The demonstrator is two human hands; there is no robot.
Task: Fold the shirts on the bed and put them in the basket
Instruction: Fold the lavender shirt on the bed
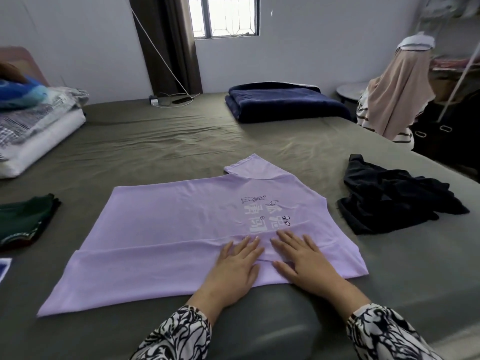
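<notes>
Left hand (235, 265) flat, fingers straight, pressing on lilac shirt (166, 237). Right hand (302, 261) just beside it, likewise flat on shirt. Shirt spread on bed (155, 141) under both hands, near edge folded over, one sleeve pointing away. Black shirt (394, 201) crumpled right of right hand. Green shirt (23, 216) folded, far left of left hand.

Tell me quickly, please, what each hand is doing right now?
Left hand: open, fingers flat, pressing on the purple shirt.
Right hand: open, fingers flat, pressing on the same shirt.
</notes>
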